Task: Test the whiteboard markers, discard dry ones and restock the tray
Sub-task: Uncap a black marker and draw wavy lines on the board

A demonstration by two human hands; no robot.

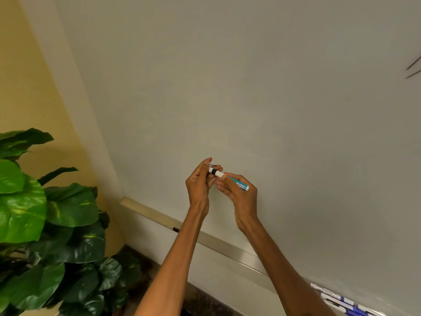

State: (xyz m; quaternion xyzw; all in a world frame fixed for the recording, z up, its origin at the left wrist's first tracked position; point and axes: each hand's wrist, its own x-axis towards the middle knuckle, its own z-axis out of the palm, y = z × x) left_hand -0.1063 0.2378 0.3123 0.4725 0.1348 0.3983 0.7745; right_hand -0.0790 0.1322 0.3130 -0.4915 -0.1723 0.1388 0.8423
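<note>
1. A pale whiteboard (250, 87) fills most of the frame, with a yellow wall (22, 76) at upper left. Two dark strokes (413, 65) mark the board's far right edge.
2. A leafy plant (45, 213) stands at lower left. The tray (223, 246) runs diagonally under the board. Spare markers (337, 302) lie in it at lower right, and a small dark piece (175, 229), possibly a cap, sits beside the left forearm.
3. At centre frame, before the board, the right grip (241, 197) curls round the teal barrel of the marker (240, 184). The left grip (199, 183) pinches its white, black-banded end.
</note>
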